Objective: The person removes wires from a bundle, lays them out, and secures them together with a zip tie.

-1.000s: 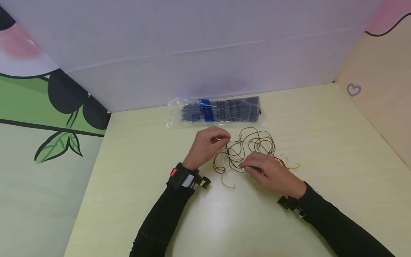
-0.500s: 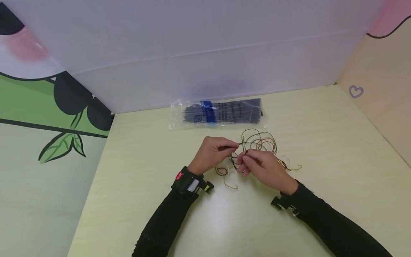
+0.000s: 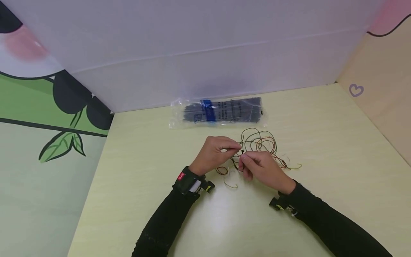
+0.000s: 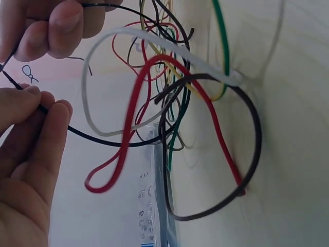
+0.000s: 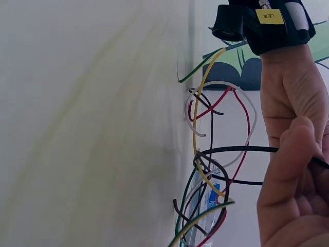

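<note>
In the head view, my left hand point(image 3: 213, 153) and right hand point(image 3: 266, 169) meet fingertip to fingertip over a loose tangle of thin wires point(image 3: 273, 142). A black wire point(image 4: 113, 144) runs from the left thumb and fingers, seen close in the left wrist view. The right hand point(image 4: 64, 25) pinches a black stretch too, and the strands cross between both sets of fingertips. A red wire point(image 4: 132, 98), a white wire point(image 4: 86, 77) and green and yellow ones loop around nearby. From the right wrist, the right fingers point(image 5: 288, 180) partly cover the left hand's grip.
Behind the tangle lies a clear bag of dark cable ties point(image 3: 237, 111) with a blue label. A pale wall point(image 3: 205, 82) rises along the table's point(image 3: 128, 160) back edge. Loose wire ends stick out left and right of the tangle.
My hands have come together: the left moved right and slightly nearer, the right moved left and lifted. Black wire now crosses between their fingertips.
</note>
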The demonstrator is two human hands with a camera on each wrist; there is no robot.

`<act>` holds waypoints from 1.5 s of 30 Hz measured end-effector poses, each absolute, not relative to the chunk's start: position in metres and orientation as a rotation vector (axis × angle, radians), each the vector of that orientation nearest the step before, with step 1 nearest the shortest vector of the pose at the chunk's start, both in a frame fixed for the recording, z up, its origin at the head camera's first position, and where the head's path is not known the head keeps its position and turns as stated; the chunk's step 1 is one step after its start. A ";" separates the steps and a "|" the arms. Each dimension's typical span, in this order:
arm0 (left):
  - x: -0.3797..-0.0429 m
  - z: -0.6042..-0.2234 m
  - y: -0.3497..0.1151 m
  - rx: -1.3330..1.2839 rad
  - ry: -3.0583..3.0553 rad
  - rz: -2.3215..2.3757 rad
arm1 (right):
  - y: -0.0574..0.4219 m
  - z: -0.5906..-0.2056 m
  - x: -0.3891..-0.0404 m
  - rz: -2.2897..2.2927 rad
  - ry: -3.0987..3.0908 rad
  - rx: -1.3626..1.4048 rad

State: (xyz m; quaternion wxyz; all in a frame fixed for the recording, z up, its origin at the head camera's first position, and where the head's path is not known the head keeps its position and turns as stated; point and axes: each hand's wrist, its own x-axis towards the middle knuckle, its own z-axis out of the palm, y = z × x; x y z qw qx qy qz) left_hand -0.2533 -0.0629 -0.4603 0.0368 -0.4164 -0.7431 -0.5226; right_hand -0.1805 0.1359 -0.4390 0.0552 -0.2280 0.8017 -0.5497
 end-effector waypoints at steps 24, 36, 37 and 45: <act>-0.245 -0.453 -0.062 -1.240 -2.373 -1.766 | 0.146 -0.460 -0.193 -1.603 2.321 -0.514; -0.247 -0.455 -0.063 -1.219 -2.415 -1.753 | 0.153 -0.451 -0.193 -1.348 3.142 -1.134; -0.247 -0.455 -0.063 -1.215 -2.419 -1.751 | 0.153 -0.451 -0.194 -1.337 3.153 -1.179; -0.247 -0.453 -0.061 -1.277 -2.418 -1.730 | 0.151 -0.449 -0.193 -1.158 3.270 -1.306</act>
